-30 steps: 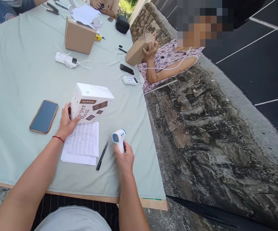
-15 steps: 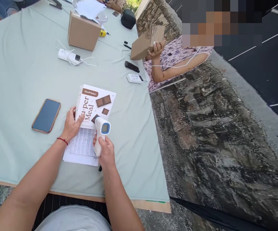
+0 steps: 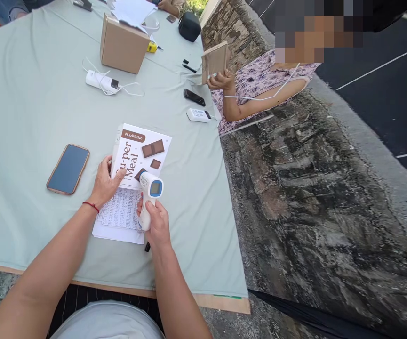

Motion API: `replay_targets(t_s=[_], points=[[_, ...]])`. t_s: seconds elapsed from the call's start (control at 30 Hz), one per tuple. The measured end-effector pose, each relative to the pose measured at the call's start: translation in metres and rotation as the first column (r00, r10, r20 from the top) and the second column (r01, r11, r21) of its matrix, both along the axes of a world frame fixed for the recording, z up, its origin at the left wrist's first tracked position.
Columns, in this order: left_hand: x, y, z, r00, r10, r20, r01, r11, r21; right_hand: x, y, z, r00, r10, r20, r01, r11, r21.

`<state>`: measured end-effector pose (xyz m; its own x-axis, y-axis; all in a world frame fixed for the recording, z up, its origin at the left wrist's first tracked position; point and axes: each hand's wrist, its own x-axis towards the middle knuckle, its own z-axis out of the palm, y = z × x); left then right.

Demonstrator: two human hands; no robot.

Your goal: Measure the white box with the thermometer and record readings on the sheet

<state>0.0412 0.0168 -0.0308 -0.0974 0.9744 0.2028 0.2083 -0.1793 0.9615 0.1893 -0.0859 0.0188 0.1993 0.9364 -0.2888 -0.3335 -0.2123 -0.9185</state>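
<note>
A white meal box [image 3: 140, 153] with brown lettering and chocolate pictures is gripped at its near left corner by my left hand [image 3: 107, 182]. Its thumb rests on the front face. My right hand [image 3: 158, 221] is wrapped around the handle of a white infrared thermometer [image 3: 149, 188] with a blue-rimmed screen, its head close over the box's lower right corner. Under the box and hands lie printed sheets [image 3: 118, 212]. A dark pen-like end [image 3: 147, 246] shows beside my right wrist. Left of the box lies a smartphone [image 3: 68, 168] in a brown case.
The pale green tablecloth [image 3: 30, 117] carries a cardboard box [image 3: 123, 46] topped with papers, a white corded device [image 3: 101, 83], a black phone [image 3: 194, 97], a white power bank-like device [image 3: 198, 115] and a black case [image 3: 189, 27]. At the right edge a person [image 3: 256, 89] holds another cardboard box [image 3: 214, 62].
The person at the right has turned and tilted their cardboard box, so a different side faces me. My hands, the meal box and the thermometer have stayed nearly still.
</note>
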Motion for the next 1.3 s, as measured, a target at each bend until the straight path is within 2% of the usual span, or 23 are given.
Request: replay_targets(t_s=[0.3,0.43,0.63,0.83,0.97,1.07,1.13,1.23,1.3], points=[[-0.002,-0.004,0.012,0.999,-0.035,0.027,0.038,0.994,-0.106,0.000,-0.001,0.004,0.999,0.024,-0.024,-0.025,0.999,-0.020],[-0.003,-0.006,0.023,0.997,-0.075,0.000,0.075,0.989,-0.129,0.011,-0.011,0.007,0.993,-0.076,0.088,0.076,0.997,0.005],[-0.006,-0.006,0.031,0.997,-0.077,-0.008,0.074,0.980,-0.184,0.045,-0.029,0.015,0.930,-0.276,0.243,0.264,0.961,0.078],[-0.010,-0.004,0.031,0.998,-0.058,-0.012,0.055,0.985,-0.166,0.063,-0.040,0.020,0.925,-0.326,0.196,0.311,0.945,0.100],[-0.015,-0.002,0.026,0.994,-0.100,0.043,0.104,0.986,-0.132,0.076,-0.037,0.007,0.907,-0.317,0.277,0.310,0.948,0.068],[-0.017,0.000,0.021,0.977,-0.157,0.144,0.163,0.986,-0.032,0.092,-0.032,-0.016,0.813,-0.295,0.503,0.342,0.940,-0.002],[-0.016,0.000,0.019,0.970,-0.181,0.164,0.177,0.983,0.040,0.104,-0.029,-0.036,0.669,-0.293,0.683,0.413,0.911,-0.014],[-0.015,0.001,0.020,0.972,-0.188,0.139,0.171,0.978,0.122,0.117,-0.028,-0.062,0.472,-0.306,0.827,0.470,0.881,0.057],[-0.015,0.002,0.021,0.981,-0.169,0.097,0.152,0.976,0.155,0.121,-0.029,-0.074,0.402,-0.346,0.848,0.475,0.870,0.130]])
